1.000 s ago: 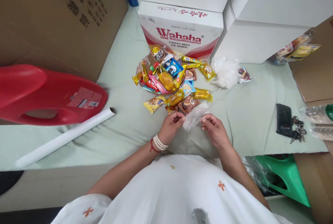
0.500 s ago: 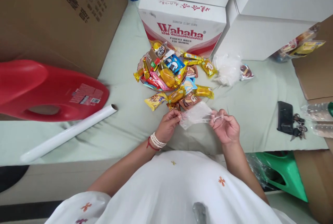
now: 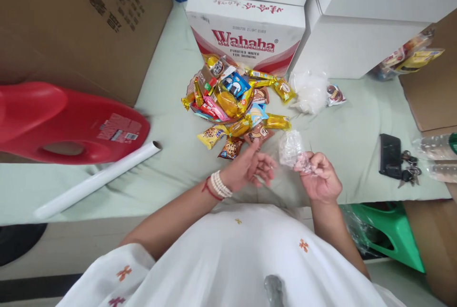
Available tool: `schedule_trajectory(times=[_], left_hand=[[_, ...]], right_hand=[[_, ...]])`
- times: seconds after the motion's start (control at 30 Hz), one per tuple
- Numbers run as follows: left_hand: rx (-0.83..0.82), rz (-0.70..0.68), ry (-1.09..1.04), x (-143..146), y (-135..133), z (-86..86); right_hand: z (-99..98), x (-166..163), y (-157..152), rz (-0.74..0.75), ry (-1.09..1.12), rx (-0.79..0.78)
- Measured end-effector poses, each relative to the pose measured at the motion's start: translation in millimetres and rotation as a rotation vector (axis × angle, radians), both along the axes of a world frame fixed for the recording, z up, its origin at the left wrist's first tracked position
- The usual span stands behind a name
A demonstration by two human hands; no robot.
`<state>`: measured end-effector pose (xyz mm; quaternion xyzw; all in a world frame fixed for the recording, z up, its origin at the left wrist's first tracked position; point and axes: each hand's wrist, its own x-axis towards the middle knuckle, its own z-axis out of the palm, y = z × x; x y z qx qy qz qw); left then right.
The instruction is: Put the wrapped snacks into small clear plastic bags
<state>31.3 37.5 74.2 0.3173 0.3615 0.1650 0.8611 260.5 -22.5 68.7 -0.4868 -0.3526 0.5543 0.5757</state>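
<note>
My right hand (image 3: 319, 173) pinches a crumpled clear plastic bag (image 3: 291, 149) that bunches out to the left of its fingers. Beside it my left hand (image 3: 250, 169) is open, fingers spread and curved a little, holding nothing. Just beyond the hands lies a pile of wrapped snacks (image 3: 228, 100), heaped in and around a clear-rimmed dish (image 3: 191, 89). A brown cookie packet (image 3: 230, 148) and a yellow packet (image 3: 212, 136) are closest to my left hand. Behind the held bag sits a heap of clear plastic (image 3: 310, 92), with a small snack packet (image 3: 335, 94) touching it.
A Wahaha water carton (image 3: 246, 35) stands behind the snacks. On the left are a red plastic stool (image 3: 89, 121), a white roll (image 3: 96, 181) and a big cardboard box (image 3: 78, 26). To the right lie a black phone-like object (image 3: 390, 155), keys (image 3: 410, 173) and plastic bottles (image 3: 433, 147).
My left hand has let go of the plastic bag and opened. The bag, stretched between both hands before, is now crumpled in my right hand, which has moved slightly right.
</note>
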Motion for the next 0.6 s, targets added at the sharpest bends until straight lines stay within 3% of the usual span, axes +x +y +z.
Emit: schedule_trajectory(times=[0.1,0.2,0.3,0.43,0.6], left_hand=[[-0.142,-0.109,-0.130,24.5,24.2,6.4],[-0.092,-0.130,-0.188,39.1,36.8,3.3],[0.014,0.011,-0.216,40.0,37.0,-5.1],[0.251,0.293,-0.037,34.3,27.9,-21.5],[0.586,0.329,0.281,38.4,5.1,-33.6]], right_hand=[[9.4,-3.2,-13.7,0.211,-0.272,0.099],[18.8,0.6,-31.2,0.314,-0.574,0.190],[19.2,10.7,-50.9,0.154,-0.624,0.197],[3.3,21.9,-63.8,0.049,-0.547,0.105],[-12.5,5.1,-36.4,-0.041,-0.743,0.118]])
